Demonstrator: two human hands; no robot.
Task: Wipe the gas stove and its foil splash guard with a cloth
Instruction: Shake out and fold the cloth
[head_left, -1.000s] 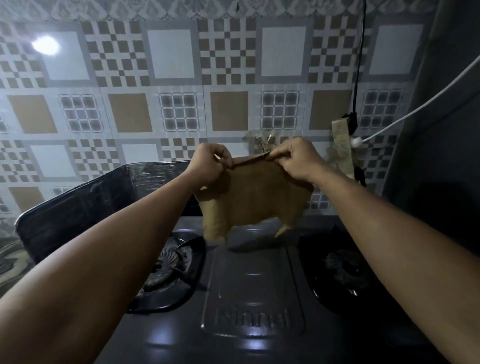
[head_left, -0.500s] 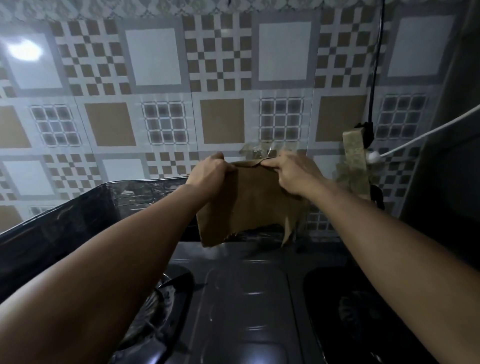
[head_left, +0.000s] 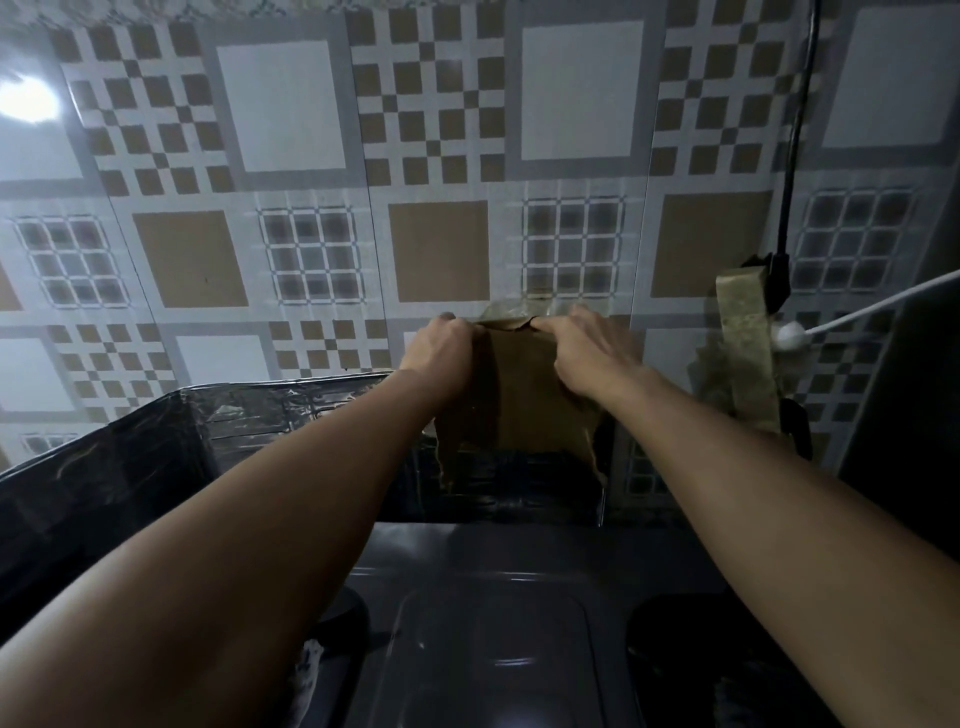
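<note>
— where are the person's arms?
— both bare forearms reach forward and up from the lower corners of the view, drawing closer toward the hands

— and the left hand?
— raised, back of the hand toward the camera, fingers curled in, pinching the top left edge of the cloth

— the right hand?
— level with the left and a little apart from it, palm turned away, fingers bent down over the top right edge, gripping it

— wrists?
— both roughly straight, in line with the forearms
</note>
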